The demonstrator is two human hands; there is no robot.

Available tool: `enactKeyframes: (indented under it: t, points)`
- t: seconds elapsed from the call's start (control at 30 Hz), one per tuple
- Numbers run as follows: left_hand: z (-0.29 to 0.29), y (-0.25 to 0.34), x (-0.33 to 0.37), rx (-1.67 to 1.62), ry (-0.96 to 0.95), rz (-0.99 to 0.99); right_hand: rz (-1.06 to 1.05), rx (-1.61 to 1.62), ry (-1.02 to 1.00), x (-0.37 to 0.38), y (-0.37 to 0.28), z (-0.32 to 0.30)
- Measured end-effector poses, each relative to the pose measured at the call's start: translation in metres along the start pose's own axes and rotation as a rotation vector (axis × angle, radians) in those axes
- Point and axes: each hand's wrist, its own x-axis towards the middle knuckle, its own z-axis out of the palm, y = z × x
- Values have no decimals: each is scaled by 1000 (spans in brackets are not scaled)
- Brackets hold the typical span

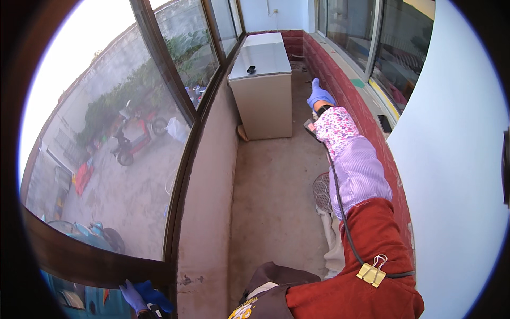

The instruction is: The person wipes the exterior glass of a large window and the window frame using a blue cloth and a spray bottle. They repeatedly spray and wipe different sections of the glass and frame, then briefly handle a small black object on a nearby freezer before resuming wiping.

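My right hand (320, 97), in a thin purple-blue glove, reaches far forward beside the low red wall. One finger points away from me, and nothing shows in the hand. A dark band and a small device sit at its wrist, with a black cable (340, 196) running back along the sleeve to a gold binder clip (371, 273). Low at the left, my left hand (134, 299), gloved alike, is in front of the lower window pane. Against it is a darker blue, cloth-like thing (155, 297), which the fingers seem to grip; part of them is hidden.
A pale chest freezer (263, 103) stands ahead on the left, a small black object (251, 69) on its lid. Windows line the left. On the right ledge lies a phone-like black object (384, 124). A mesh-like round thing (322, 192) and pale cloth (333, 242) lie by my right arm.
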Motion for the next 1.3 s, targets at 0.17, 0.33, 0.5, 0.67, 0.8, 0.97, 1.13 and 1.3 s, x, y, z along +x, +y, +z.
enactKeyframes:
  t: [0.17, 0.33, 0.5, 0.67, 0.8, 0.97, 1.13, 1.3]
  points:
    - [-2, 0, 3, 155, -34, -3, -109, -161, -100, -25, 41, 17]
    - [-1, -14, 12, 226, 18, 29, -408, -345, -341, -91, 116, 96]
    - [0, -25, 20, 180, -19, 127, -443, -298, -664, -237, 192, 225]
    - [-13, -23, 18, 122, -117, 81, -570, -118, -1141, -418, 195, 267]
    - [-19, -30, -32, -198, -44, 96, -515, 231, -1220, -499, 166, 237]
    - [-7, -41, -149, -409, -416, 15, -467, 383, -1197, -520, 125, 188]
    - [-12, -6, -237, -662, -652, -234, -710, 703, -1161, -564, 54, 141]
    - [-26, 20, -264, -694, -797, -304, -458, 1337, -1438, -615, -12, 108]
